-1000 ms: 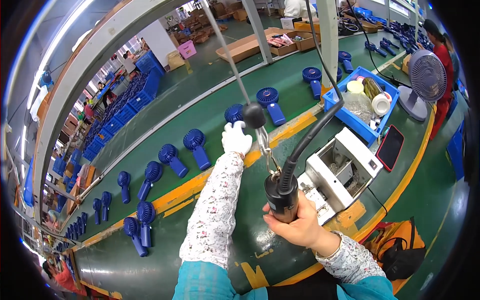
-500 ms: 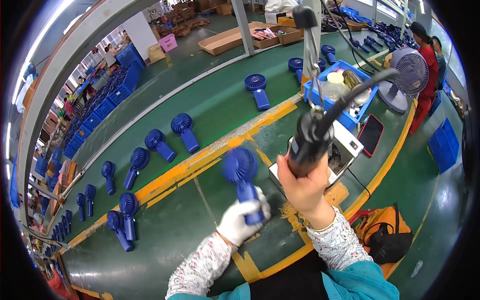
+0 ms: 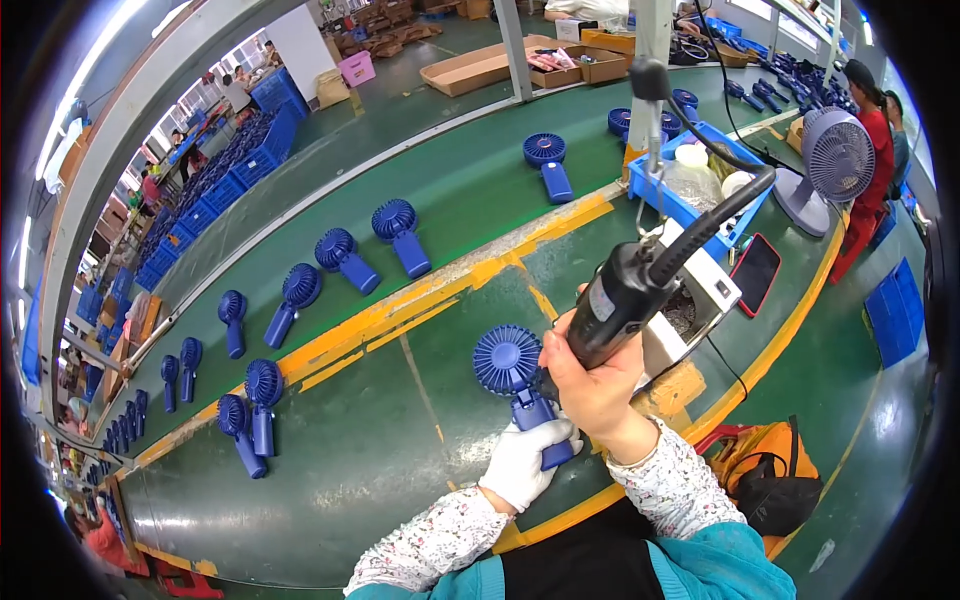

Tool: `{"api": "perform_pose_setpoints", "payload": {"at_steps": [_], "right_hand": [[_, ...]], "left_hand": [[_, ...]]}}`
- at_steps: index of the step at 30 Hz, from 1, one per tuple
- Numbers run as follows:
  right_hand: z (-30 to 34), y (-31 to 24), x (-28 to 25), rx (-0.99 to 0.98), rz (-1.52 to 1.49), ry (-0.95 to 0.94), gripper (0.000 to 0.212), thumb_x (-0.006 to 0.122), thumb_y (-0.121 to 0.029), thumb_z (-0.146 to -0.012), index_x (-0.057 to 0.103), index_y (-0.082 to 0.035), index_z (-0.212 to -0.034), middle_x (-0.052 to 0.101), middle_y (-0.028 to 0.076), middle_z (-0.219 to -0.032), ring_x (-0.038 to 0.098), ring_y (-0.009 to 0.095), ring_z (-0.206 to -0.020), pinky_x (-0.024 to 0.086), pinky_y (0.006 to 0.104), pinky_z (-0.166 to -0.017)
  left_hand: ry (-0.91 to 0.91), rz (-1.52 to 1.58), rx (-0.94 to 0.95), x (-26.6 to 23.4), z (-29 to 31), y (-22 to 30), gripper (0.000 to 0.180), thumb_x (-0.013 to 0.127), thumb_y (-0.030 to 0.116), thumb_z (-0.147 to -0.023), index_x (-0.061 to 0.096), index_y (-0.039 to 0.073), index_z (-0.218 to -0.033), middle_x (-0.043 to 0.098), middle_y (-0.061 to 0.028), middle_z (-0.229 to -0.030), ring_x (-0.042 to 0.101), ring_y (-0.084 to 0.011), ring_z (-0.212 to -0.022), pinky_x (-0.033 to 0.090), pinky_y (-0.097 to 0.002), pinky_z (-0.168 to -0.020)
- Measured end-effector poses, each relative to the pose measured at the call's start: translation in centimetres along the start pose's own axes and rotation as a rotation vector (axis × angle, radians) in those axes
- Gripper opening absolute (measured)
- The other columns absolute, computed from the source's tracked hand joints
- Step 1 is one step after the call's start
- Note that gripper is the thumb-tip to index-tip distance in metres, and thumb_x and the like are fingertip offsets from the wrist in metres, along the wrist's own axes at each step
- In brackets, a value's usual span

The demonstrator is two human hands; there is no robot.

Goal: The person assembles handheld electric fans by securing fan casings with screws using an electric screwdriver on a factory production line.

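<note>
My left hand (image 3: 525,466), in a white glove, is closed round the handle of a blue handheld fan (image 3: 506,358). The fan's round head points away from me. Bare, my right hand (image 3: 606,396) grips a black electric screwdriver (image 3: 618,300) with a thick cord and a metal hook at its top end. The driver's lower end is close to the fan's neck; whether the bit touches it is hidden by my fingers. To the left, two more blue fans, one a handheld fan (image 3: 263,400), lie together on the bench.
Several blue fans lie along the green belt (image 3: 450,190) beyond the yellow edge. At right are a blue crate (image 3: 690,215) of jars, a white box (image 3: 715,285), a red-edged phone (image 3: 756,272) and a grey desk fan (image 3: 838,155). A co-worker in red (image 3: 868,150) stands farther off.
My left hand has brought the fan down and slightly right, beneath the screwdriver. My right hand has lowered and tilted the driver toward it. The view has shifted a little.
</note>
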State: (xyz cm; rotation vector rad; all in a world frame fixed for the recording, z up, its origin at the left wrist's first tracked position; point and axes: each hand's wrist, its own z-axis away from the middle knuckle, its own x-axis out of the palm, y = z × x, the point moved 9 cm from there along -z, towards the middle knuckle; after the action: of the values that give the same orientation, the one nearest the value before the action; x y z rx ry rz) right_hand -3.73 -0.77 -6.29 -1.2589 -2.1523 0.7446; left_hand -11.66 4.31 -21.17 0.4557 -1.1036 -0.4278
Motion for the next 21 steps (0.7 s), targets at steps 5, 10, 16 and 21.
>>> {"api": "perform_pose_setpoints", "payload": {"at_steps": [5,10,16,21], "right_hand": [[1.4,1.3,0.7,0.06,0.084,0.012,0.037,0.068,0.001,-0.076,0.048,0.0,-0.107,0.059,0.005,-0.081,0.057,0.01,-0.065,0.047,0.0238,-0.06],[2.1,2.0,1.0,0.154,0.101,0.032,0.042,0.077,-0.009,-0.071,0.053,0.001,-0.104,0.064,0.008,-0.083,0.062,0.013,-0.069,0.049,0.0263,-0.063],[1.7,1.8,1.6,0.197,0.044,-0.118,0.045,0.077,-0.008,-0.07,0.053,0.002,-0.106,0.06,0.004,-0.081,0.056,0.011,-0.069,0.048,0.0262,-0.064],[-0.8,-3.1,-2.8,-0.169,0.363,0.214,0.05,0.076,-0.005,-0.071,0.049,0.005,-0.112,0.063,0.009,-0.081,0.063,0.016,-0.067,0.05,0.028,-0.06]], "left_hand": [[-0.157,-1.41,0.854,3.5,3.4,3.6,0.016,0.066,0.001,-0.076,0.064,0.006,-0.091,0.062,-0.0129,-0.087,0.061,-0.0286,-0.083,0.049,-0.0359,-0.075],[-0.216,-1.412,0.823,3.5,3.8,3.6,0.016,0.066,0.002,-0.076,0.064,0.006,-0.092,0.063,-0.0134,-0.086,0.061,-0.0297,-0.085,0.049,-0.0365,-0.075],[-0.06,-0.012,-0.129,-1.9,0.7,-1.0,0.019,0.063,-0.002,-0.08,0.053,0.001,-0.097,0.059,-0.0095,-0.083,0.06,-0.0242,-0.077,0.051,-0.0361,-0.069],[-0.061,0.344,-0.247,-1.4,0.8,-1.5,0.02,0.058,-0.002,-0.083,0.052,0.003,-0.102,0.055,-0.0101,-0.086,0.055,-0.0225,-0.077,0.048,-0.0361,-0.072]]}}
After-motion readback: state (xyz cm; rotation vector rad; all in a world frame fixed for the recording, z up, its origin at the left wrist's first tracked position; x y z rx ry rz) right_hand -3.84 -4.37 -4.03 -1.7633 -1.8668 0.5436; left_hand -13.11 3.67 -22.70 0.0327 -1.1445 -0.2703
